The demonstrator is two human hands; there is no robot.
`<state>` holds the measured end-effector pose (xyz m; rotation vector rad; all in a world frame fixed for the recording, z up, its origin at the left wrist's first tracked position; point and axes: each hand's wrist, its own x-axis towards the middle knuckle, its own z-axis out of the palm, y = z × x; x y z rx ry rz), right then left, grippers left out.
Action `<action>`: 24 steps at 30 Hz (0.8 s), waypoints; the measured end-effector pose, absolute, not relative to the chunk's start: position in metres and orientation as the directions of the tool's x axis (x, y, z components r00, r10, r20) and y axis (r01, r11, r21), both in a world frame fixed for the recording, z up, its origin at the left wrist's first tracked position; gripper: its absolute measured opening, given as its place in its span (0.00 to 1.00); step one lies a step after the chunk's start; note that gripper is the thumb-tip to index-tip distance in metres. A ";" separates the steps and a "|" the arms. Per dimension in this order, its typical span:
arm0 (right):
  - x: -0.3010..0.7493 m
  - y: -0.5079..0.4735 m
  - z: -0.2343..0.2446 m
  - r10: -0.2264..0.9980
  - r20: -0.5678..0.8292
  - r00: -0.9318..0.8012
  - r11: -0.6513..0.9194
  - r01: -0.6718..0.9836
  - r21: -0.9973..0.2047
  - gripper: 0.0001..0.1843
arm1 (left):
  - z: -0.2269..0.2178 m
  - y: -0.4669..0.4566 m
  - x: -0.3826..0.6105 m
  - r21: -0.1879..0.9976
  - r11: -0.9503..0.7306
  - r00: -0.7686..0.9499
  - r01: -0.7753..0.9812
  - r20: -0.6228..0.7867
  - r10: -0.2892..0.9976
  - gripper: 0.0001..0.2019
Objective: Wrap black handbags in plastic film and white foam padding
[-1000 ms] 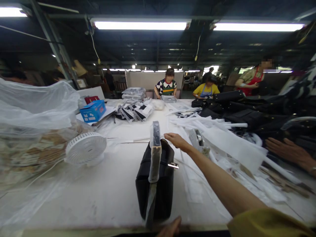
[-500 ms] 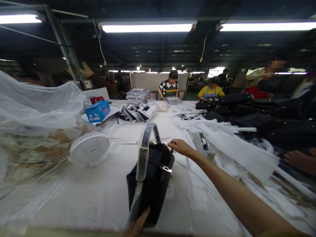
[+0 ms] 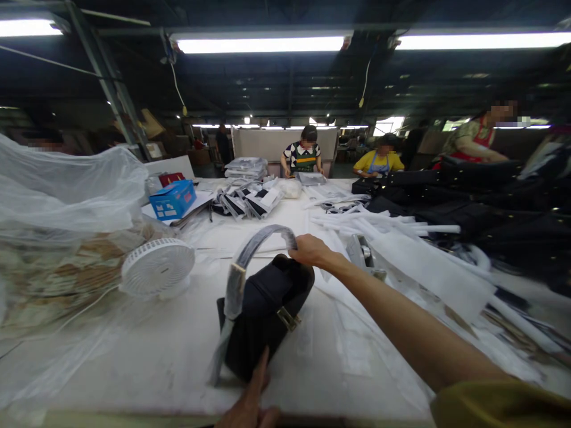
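A black handbag (image 3: 259, 315) leans over on the white table, its top facing away from me and a metal clasp (image 3: 289, 318) on its right side. Clear plastic film wraps its arched handle (image 3: 255, 244). At the far end of that handle, my right hand (image 3: 311, 249) is closed around it by the bag's rim. My left hand (image 3: 250, 399), low in the view, has its index finger stretched against the bag's near side. Its other fingers are partly out of sight, and it grips nothing that I can see.
On the left stand a white fan (image 3: 158, 267), a blue box (image 3: 173, 200) and a big plastic bag (image 3: 66, 238) of brown paper. White foam strips (image 3: 428, 267) and black bags (image 3: 473, 208) pile up on the right. Several co-workers are beyond the table.
My right hand has moved left and closed on the handle. The handbag has tilted and turned, with its handle now arching toward the right hand. A co-worker at right has reached down.
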<state>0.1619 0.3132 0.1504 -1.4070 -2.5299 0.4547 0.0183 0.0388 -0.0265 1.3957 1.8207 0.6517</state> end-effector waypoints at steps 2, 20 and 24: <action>0.167 0.309 0.154 0.874 0.024 -0.485 0.462 0.816 -0.348 0.16 | -0.026 0.043 -0.005 0.721 0.306 -0.224 0.622 -0.211 0.952 0.38; 0.183 0.262 0.131 0.647 -0.197 -0.737 0.202 0.415 -0.887 0.19 | -0.015 0.156 -0.110 0.992 0.124 -0.620 -0.034 -0.119 0.775 0.35; 0.196 0.251 0.082 0.803 -0.104 -0.587 0.219 0.453 -0.865 0.17 | -0.007 0.164 -0.110 0.994 0.106 -0.548 -0.036 -0.109 0.830 0.31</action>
